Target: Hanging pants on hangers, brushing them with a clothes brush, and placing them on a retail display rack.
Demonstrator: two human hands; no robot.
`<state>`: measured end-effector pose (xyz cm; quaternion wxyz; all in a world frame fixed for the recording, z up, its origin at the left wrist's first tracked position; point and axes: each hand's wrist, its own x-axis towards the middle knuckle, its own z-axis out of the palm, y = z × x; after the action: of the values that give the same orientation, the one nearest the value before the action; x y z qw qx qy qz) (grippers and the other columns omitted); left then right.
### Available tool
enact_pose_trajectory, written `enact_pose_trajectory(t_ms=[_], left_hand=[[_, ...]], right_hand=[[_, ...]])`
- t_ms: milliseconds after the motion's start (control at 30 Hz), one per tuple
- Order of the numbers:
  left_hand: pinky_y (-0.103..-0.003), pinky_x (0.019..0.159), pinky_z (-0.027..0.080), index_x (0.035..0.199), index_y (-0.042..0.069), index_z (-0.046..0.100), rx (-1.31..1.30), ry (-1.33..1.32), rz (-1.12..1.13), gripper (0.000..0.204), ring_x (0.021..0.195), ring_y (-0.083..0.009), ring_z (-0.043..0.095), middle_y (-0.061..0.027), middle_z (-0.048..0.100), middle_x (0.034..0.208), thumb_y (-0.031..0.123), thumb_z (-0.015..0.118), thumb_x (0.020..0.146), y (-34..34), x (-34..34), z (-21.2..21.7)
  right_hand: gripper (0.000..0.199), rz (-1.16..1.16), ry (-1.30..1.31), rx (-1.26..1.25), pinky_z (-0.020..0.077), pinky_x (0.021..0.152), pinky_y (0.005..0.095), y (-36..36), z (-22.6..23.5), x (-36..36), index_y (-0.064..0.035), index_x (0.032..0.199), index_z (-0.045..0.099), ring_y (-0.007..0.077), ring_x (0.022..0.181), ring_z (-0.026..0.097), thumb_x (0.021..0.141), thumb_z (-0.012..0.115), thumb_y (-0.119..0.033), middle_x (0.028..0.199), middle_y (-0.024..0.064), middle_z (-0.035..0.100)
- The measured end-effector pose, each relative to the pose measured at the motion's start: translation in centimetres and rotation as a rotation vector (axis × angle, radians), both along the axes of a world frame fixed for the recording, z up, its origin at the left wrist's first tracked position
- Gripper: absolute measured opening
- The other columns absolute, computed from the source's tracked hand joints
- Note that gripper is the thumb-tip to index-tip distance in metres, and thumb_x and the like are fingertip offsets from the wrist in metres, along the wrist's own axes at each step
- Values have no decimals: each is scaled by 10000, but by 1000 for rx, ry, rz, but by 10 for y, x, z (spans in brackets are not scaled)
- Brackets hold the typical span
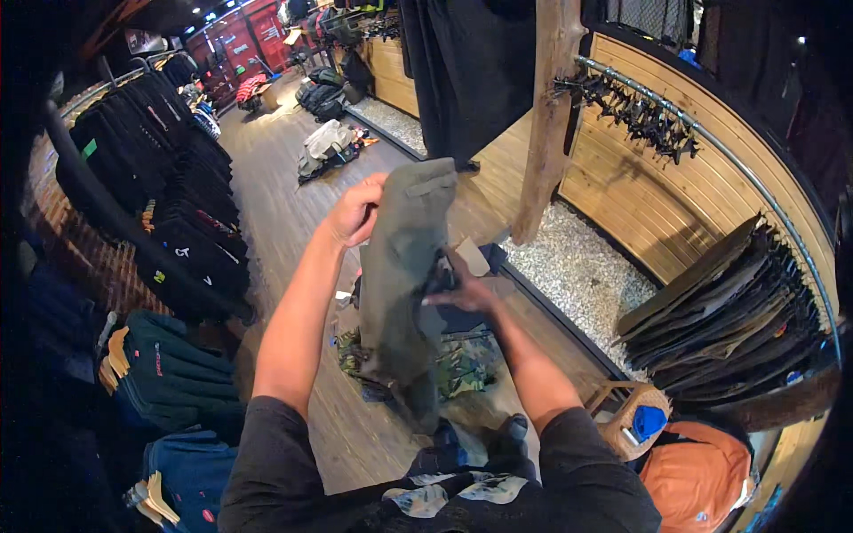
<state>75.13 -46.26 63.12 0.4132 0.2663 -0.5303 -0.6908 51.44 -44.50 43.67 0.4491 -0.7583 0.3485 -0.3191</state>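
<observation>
Over a camouflage garment (458, 369) on the floor, one olive pair of trousers (404, 275) hangs lengthwise, the left hand (355, 211) clamped on its waistband to keep it up, the right hand (462, 289) gripping mid-leg by a dark hanger, two clothes rails (711, 142) beyond.
</observation>
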Motion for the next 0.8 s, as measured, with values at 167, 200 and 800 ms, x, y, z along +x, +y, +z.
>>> enact_pose_trajectory(t_ms=[167,200,800], left_hand=[[-281,787,520,1108,-54,591,-121,-79,75,393,855,-165,635,-117,660,1004,108,425,791,14,-59,46],[-281,787,520,1108,-54,591,-122,-81,92,393,855,-165,635,-117,660,1004,108,425,791,18,-66,53],[-279,709,469,912,-4,719,-406,-927,637,302,745,-89,586,-18,680,791,256,786,772,-1,-120,48]], right_hand=[[1389,-116,-133,-440,160,1161,485,-33,-11,-30,-6,1489,98,395,1433,110,496,856,-614,1537,216,137],[1389,-100,-138,-440,160,1161,485,-38,-1,-41,-6,1489,98,395,1433,110,496,856,-614,1537,216,137],[392,131,531,-211,504,784,391,-62,144,-288,-63,1030,667,299,855,664,745,771,-312,926,178,687]])
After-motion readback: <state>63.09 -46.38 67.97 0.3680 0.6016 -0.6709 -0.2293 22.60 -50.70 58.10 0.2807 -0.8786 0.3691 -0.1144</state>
